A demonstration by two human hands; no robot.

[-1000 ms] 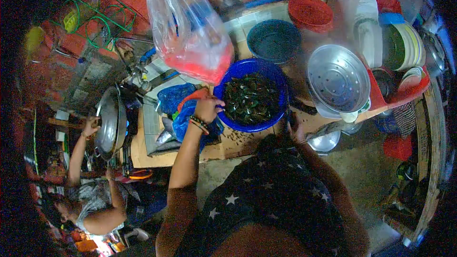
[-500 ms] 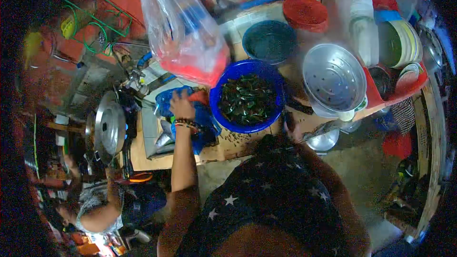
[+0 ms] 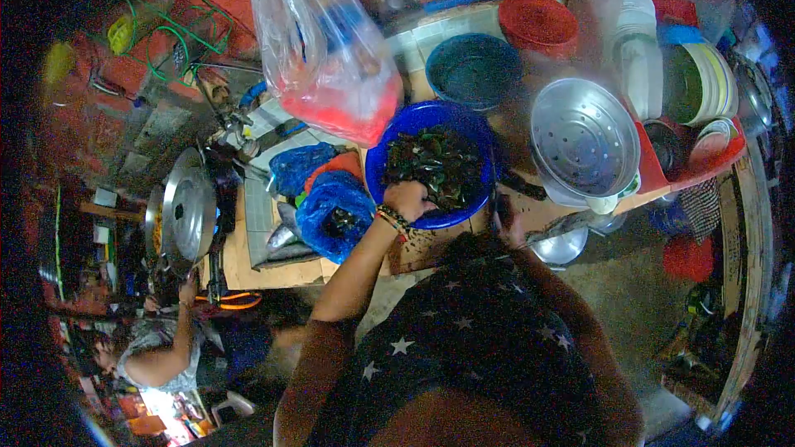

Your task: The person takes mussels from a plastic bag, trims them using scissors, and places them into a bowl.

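Observation:
A blue basin [image 3: 378, 167] holds a heap of dark, shiny shellfish [image 3: 443, 161] that look like mussels. My left hand [image 3: 407, 201], with beaded bracelets at the wrist, is inside its near left rim. Its fingers curl down against the shells, and what they hold is hidden. My right hand [image 3: 512, 230] is in shadow by the basin's near right side, close to a dark object; its fingers are too dark and blurred to read. Left of the basin, an open blue plastic bag [image 3: 319, 236] contains dark pieces. Beside that bag lies a silvery fish [image 3: 284, 230].
A clear plastic bag with red contents [image 3: 339, 108] hangs behind the basin. Behind stand a dark green basin [image 3: 474, 70] and a red one [image 3: 537, 25]. To the right are a perforated metal pot [image 3: 584, 136] and a dish rack [image 3: 696, 157]. Another person [image 3: 170, 356] handles a pan [image 3: 186, 211].
My left hand has moved right, from above the blue plastic bag into the basin, uncovering the bag's opening. My right hand has barely moved. The other person's arm has shifted toward the pan.

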